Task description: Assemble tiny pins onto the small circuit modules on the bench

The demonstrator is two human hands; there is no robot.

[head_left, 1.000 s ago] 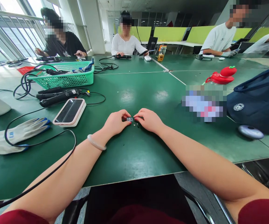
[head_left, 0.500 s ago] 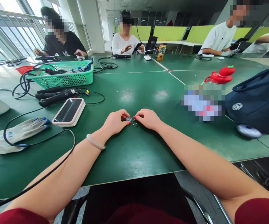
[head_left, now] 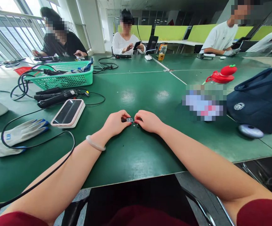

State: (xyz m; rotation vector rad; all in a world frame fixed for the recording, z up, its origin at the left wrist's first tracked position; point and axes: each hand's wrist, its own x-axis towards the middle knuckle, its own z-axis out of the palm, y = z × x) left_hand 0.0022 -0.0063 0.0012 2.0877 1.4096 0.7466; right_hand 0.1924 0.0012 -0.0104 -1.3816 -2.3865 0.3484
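A small circuit board (head_left: 129, 120), dark with light markings, is pinched between the thumb and fingers of my left hand (head_left: 115, 122), just above the green table. Close on its right, my right hand (head_left: 148, 121) is closed in a pinch, its fingertips at the board's right edge. What those fingertips hold is too small to make out. Below them on the table lies a tiny pale metallic part (head_left: 136, 125), with a small dark bit beside it.
Left of me are a phone (head_left: 68, 113), a work glove (head_left: 18, 136), black cables and a green basket (head_left: 62, 77). To the right stand a red-lidded bottle (head_left: 220, 77), a navy bag (head_left: 258, 100) and a round pale object (head_left: 251, 131). Several people sit around the table.
My right hand's fingertips have come slightly closer to the board and the small part below. The left hand keeps its pinch, and the whole view has shifted a little.
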